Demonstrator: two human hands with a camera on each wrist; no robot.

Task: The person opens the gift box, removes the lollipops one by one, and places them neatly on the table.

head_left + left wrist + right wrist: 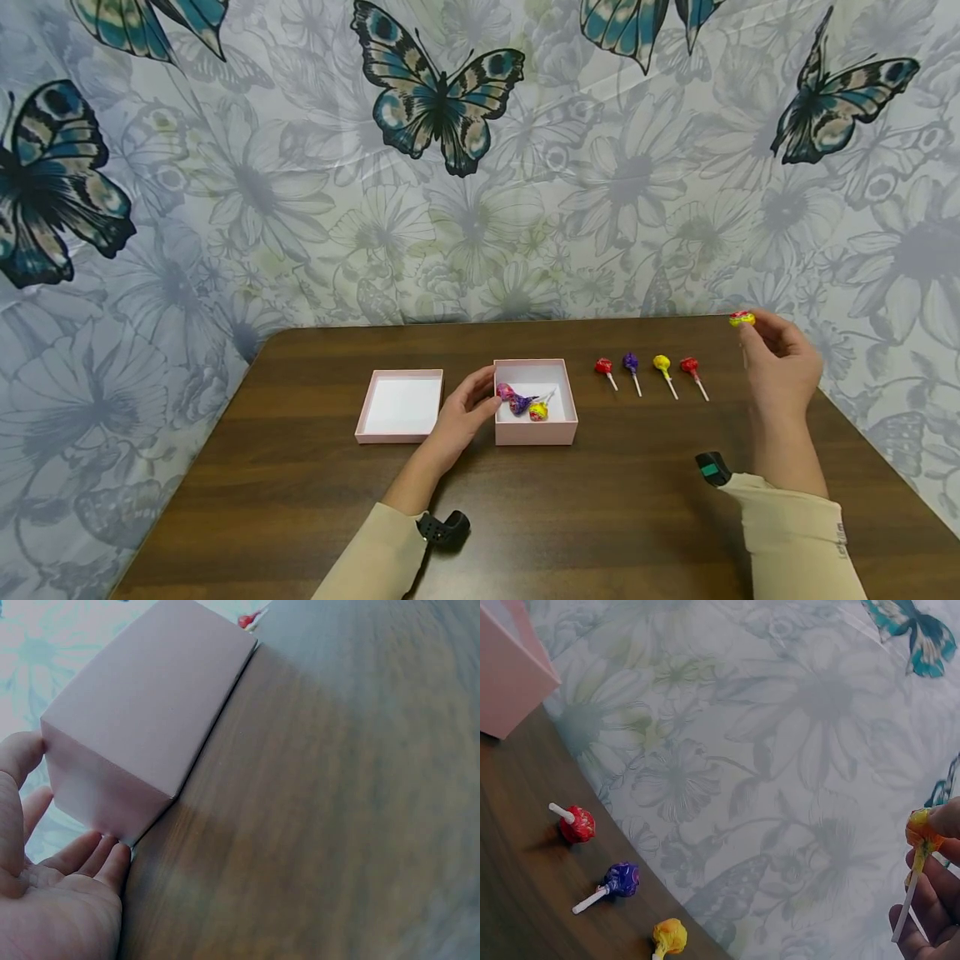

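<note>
My right hand [783, 362] pinches a yellow-and-red wrapped lollipop [742, 318] by its head, above the table's far right part. In the right wrist view that lollipop [919, 834] has its white stick pointing down. My left hand [467, 414] rests its fingertips against the left side of an uncovered pink box [536, 432]. Inside the box lie a pink, a purple [520, 405] and a yellow lollipop [538, 412]. The left wrist view shows fingers [75, 853] touching the box wall [105, 784].
Right of the box a row of lollipops lies on the brown table [600, 517]: red [603, 366], purple [631, 362], yellow [662, 363] and another red one [689, 365]. The pink-edged box lid [408, 406] lies left of the box. Butterfly-patterned cloth [480, 250] hangs behind the table.
</note>
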